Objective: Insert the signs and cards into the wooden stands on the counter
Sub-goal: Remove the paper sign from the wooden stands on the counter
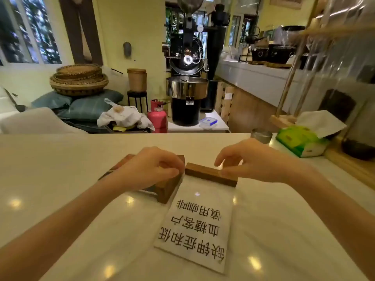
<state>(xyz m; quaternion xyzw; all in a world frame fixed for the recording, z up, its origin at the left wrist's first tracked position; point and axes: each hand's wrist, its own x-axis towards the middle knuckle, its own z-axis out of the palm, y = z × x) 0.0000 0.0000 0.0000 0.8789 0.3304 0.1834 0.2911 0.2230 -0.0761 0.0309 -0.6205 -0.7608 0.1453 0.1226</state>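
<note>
Bare counter point(60, 169) lies open to my left; on my right a glass point(261, 135) and tissue pack point(300, 141) crowd the counter's far corner.

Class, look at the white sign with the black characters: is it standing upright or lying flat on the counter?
Lying flat. The white sign rests face up on the counter, its far edge at the wooden stand the right hand touches.

My left hand point(150, 167) is curled in a loose fist, left of the stand point(211, 174). My right hand point(253, 159) pinches the stand's right end. Both arms are bare.
</note>
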